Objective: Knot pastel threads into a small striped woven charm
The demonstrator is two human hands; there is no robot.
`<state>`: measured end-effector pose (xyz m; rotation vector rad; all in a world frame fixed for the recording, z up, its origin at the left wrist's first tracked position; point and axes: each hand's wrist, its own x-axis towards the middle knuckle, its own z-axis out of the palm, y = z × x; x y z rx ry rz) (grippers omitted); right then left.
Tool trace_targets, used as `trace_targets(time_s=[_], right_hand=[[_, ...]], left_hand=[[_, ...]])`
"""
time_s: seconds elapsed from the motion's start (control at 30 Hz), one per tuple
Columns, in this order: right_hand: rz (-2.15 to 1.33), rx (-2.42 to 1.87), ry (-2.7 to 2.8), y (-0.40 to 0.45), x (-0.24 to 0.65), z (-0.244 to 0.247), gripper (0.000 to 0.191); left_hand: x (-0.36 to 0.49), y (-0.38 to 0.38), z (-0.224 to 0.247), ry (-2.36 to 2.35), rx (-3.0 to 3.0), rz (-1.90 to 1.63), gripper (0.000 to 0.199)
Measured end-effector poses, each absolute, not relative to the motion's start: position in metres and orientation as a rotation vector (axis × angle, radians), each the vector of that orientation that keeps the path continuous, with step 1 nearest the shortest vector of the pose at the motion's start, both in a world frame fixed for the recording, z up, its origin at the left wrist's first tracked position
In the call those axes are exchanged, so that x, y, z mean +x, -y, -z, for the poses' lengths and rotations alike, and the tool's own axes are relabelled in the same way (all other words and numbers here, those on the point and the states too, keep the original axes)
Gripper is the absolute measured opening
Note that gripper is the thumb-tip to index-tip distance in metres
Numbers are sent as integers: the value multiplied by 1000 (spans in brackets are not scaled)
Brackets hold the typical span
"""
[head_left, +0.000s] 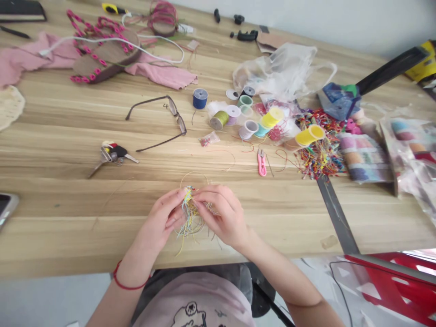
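Observation:
Near the table's front edge, a bundle of thin yellow and pale blue threads (pixel 188 222) hangs between my two hands, its loose ends trailing downward. My left hand (pixel 169 210) is closed, thumb and fingers pinching the top of the bundle. From the other side my right hand (pixel 223 212) also pinches at the threads with thumb and forefinger; some pale strands show below its fingers. A small red bit sits at the bundle's top, too small to name. One thin strand loops up above the hands.
Ahead lie pink thread snips (pixel 261 163), glasses (pixel 177 119), keys (pixel 114 153) and several thread spools (pixel 249 129). A heap of colourful cords (pixel 322 150) and packaged yarn (pixel 366 156) are at right. A plastic bag (pixel 282 72) and pink cloth (pixel 163 75) lie farther back. A phone (pixel 7 206) is at left.

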<state>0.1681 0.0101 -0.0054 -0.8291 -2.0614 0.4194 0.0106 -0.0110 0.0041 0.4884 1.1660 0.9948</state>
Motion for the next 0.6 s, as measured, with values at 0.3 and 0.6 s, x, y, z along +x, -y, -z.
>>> trace_targets(time_s=[0.3,0.6], right_hand=[[-323,-836,2029,-12,168,7,22],[-389,-956,2121,-18,169,11,11]], left_hand=[[10,13,3,-1106,392,-1053,28],[7,15,8,-1003,344,-1141,32]])
